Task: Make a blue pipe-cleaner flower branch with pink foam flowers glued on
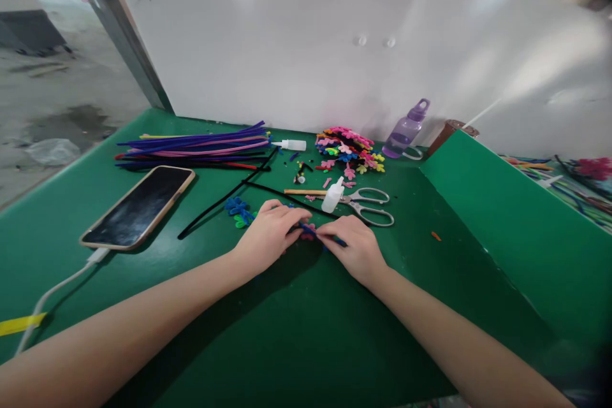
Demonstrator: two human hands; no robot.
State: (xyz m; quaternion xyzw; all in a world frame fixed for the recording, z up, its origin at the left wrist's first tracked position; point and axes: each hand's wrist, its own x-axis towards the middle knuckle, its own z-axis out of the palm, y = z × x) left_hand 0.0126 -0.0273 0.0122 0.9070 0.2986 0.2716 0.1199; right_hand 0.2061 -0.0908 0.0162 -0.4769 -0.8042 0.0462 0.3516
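Over the green table, my left hand pinches a small pink and blue fuzzy piece from the left. From the right, my right hand has its fingertips closed on the blue part of the same piece. Blue fuzzy flower shapes and green ones lie just left of my left hand. A white glue bottle stands tilted behind my hands, beside scissors. Black fuzzy stems cross behind my left hand.
A phone with a cable lies left. Behind are a bundle of fuzzy stems, another small bottle, a colourful flower pile and a purple water bottle. A green partition rises at right.
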